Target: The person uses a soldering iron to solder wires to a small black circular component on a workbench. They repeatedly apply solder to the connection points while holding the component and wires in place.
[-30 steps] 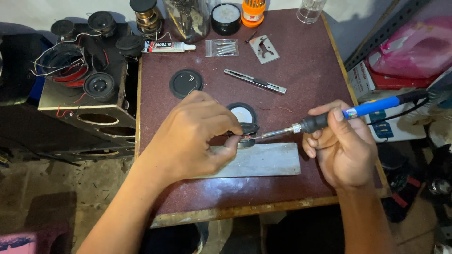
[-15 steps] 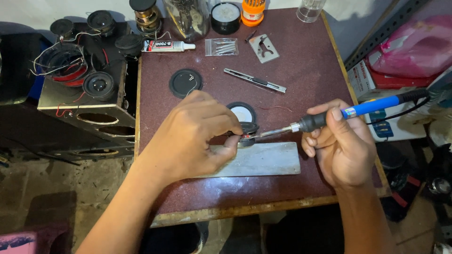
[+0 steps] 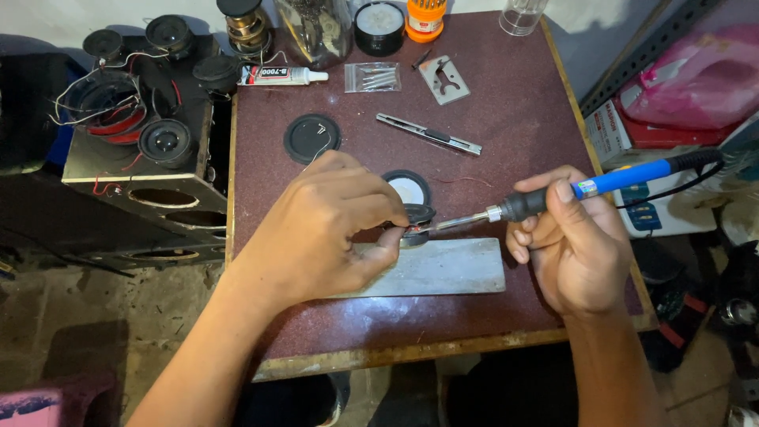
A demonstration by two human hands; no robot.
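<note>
Almost nothing has moved since the earlier frames: both hands keep their places over the table [image 3: 522,111], and the soldering iron [image 3: 553,198] has only settled its tip a touch closer against the small speaker [image 3: 417,223]. In the head view, that small black speaker sits on the upper edge of a grey metal plate [image 3: 443,267] near the middle of the dark red table. Just behind it lies a round speaker part with a white centre [image 3: 407,188], and further back a black round disc [image 3: 311,137]. A metal utility knife [image 3: 428,134] lies well apart toward the rear, with a small bag of screws [image 3: 372,77], a tube of glue [image 3: 281,76] and an orange container [image 3: 426,17] along the far edge. To the left of the table stands a speaker cabinet [image 3: 142,178] with loose speakers and red and black wires on top. The left hand [image 3: 320,229] curls over the small speaker, closed, with thumb and fingertips pinching it from the left; the knuckles hide much of the speaker's near side. The right hand [image 3: 573,241] is closed around the blue and black handle of the soldering iron like a pen, the shaft slanting down to the left so that the tip meets the speaker's right side.
</note>
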